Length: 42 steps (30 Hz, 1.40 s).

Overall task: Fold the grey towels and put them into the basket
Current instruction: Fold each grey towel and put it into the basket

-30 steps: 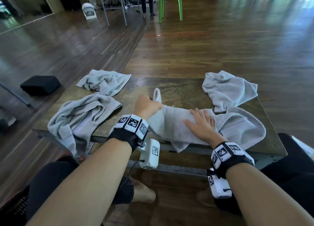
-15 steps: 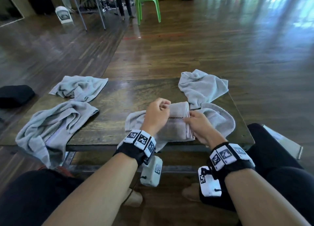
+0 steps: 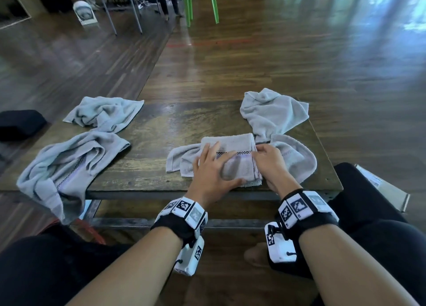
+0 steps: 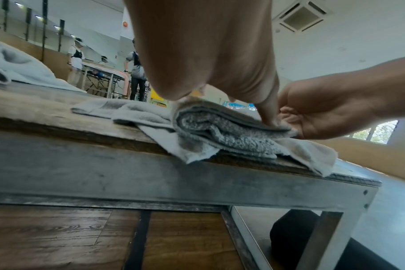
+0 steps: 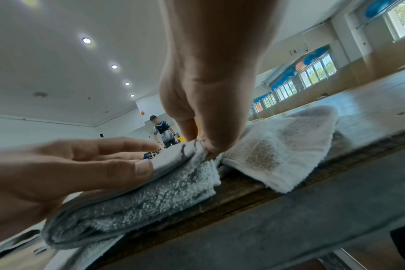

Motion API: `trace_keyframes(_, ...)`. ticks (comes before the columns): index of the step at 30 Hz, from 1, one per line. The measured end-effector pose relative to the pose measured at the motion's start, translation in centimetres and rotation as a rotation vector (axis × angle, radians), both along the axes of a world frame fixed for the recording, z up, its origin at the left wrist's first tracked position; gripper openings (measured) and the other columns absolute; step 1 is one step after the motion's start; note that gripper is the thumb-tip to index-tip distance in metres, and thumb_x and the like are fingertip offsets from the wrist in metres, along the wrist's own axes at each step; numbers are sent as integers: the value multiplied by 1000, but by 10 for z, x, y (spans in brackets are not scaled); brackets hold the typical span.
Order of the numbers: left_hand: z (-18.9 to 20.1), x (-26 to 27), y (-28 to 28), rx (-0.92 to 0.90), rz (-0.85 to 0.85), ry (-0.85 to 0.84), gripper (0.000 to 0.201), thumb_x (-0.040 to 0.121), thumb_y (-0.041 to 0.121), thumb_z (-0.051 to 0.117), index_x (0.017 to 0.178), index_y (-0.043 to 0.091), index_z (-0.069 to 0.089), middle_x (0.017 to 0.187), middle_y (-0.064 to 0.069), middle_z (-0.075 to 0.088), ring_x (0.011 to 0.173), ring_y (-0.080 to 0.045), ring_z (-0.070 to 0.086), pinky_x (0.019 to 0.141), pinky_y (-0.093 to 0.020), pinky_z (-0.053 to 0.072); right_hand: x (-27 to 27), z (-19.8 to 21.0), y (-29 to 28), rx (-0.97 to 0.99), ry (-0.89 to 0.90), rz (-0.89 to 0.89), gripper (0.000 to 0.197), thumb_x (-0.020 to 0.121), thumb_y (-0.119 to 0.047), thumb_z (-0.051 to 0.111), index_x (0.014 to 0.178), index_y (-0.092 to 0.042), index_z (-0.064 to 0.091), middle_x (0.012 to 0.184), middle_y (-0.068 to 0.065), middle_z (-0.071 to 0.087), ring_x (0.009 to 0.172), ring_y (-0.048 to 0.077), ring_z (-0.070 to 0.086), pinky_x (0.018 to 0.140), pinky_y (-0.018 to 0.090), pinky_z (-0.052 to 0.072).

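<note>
Wooden floorboards run all round our low surface (image 3: 147, 142), and a green chair (image 3: 202, 1) stands far behind it. We are mid-fold on one grey towel (image 3: 232, 158) at the near edge, a little right of the middle. It is already doubled into a thick pad with a checked stripe across its top, though a loose flap sticks out from under it on the left side.

Our left hand (image 3: 212, 174) lies flat on the pad with straight, spread fingers, pressing it down and gripping nothing. Our right hand (image 3: 268, 163) has its fingertips curled on the pad's right edge, pinching the layers there; the right wrist view shows thumb and finger closed on that edge.

We judge the task to be early. Four more towels lie unfolded: one (image 3: 273, 112) at the far right corner, one (image 3: 294, 158) at the right edge just beside the pad, one (image 3: 103, 113) at the far left corner, and one (image 3: 66, 163) draped over the near left edge. We see no basket in any view, so nothing can be called put away.

Half a second ago our left hand was closed on the top fold as it came over; it has since opened and flattened. A second ago the towel was still stretched long beneath both our hands.
</note>
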<state>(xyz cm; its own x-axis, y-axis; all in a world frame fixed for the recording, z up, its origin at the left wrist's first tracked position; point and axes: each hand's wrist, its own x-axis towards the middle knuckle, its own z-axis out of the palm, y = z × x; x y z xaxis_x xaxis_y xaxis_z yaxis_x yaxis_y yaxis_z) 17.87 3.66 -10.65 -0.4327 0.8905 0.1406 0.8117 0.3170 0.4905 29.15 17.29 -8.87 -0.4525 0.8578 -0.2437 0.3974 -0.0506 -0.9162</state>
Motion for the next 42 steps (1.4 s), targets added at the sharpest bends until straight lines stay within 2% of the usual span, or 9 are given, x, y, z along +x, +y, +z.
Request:
trace_keyframes(6, -7, 4, 8, 114, -126, 194, 46, 72, 50, 78, 115, 37, 67, 137, 7, 49, 132, -17, 42, 111, -42, 19, 7, -4, 4, 108, -48, -88, 27, 94, -11, 62, 120, -15, 65, 106, -1, 69, 95, 11, 64, 88, 33, 56)
trace_keyframes(11, -12, 11, 17, 231, -89, 101, 17, 79, 35, 74, 89, 20, 74, 110, 3, 63, 105, -20, 57, 98, -44, 42, 16, -9, 5, 149, -98, -29, 20, 88, -12, 73, 107, -14, 67, 95, -1, 69, 88, 11, 65, 78, 25, 54)
trace_keyframes(13, -11, 15, 21, 303, -88, 3, 19, 81, 35, 68, 89, 19, 72, 102, 2, 64, 98, -18, 58, 89, -46, 47, 19, -11, 6, 155, -112, -20, 16, 88, -10, 74, 103, -13, 68, 90, -1, 70, 85, 11, 66, 72, 22, 53)
trace_keyframes(17, -8, 24, 27, 381, -119, -102, 28, 82, 41, 63, 92, 17, 74, 99, 1, 65, 94, -17, 59, 85, -47, 48, 20, -15, 7, 159, -134, -6, 16, 86, -3, 72, 93, -17, 70, 86, -1, 71, 83, 12, 68, 80, 33, 61)
trace_keyframes(28, -16, 30, 30, 369, -79, -179, 19, 81, 38, 72, 95, 26, 76, 106, 5, 65, 101, -12, 54, 94, -49, 43, 27, -19, 7, 99, -105, -43, 19, 86, -3, 71, 83, -22, 71, 84, -3, 72, 85, 13, 69, 79, 34, 62)
trace_keyframes(32, -19, 32, 33, 277, -84, -84, 17, 79, 38, 76, 94, 30, 76, 111, 4, 62, 103, -14, 50, 100, -49, 38, 27, -18, 7, -1, -45, -58, 26, 95, -27, 64, 80, -7, 72, 75, 5, 71, 74, 17, 65, 76, 48, 60)
trace_keyframes(34, -21, 32, 33, 248, -91, -31, 16, 79, 36, 78, 94, 29, 76, 113, 3, 61, 105, -17, 49, 101, -47, 37, 27, -15, 7, -9, -34, -35, 33, 93, -36, 69, 86, -4, 71, 77, 9, 71, 75, 15, 65, 74, 42, 58)
trace_keyframes(37, -19, 32, 31, 209, -116, 34, 18, 80, 38, 77, 96, 30, 76, 118, 2, 59, 110, -16, 47, 104, -44, 34, 27, -10, 6, 64, -80, 31, 20, 86, -22, 80, 98, -14, 67, 91, 0, 71, 88, 11, 67, 81, 28, 56)
trace_keyframes(42, -14, 24, 22, 276, -28, 30, 25, 91, 43, 59, 107, 27, 71, 122, 4, 55, 117, -13, 45, 106, -41, 35, 22, -12, 1, 158, -108, -44, 22, 85, -13, 80, 101, -13, 65, 83, -1, 68, 78, 8, 64, 68, 22, 52)
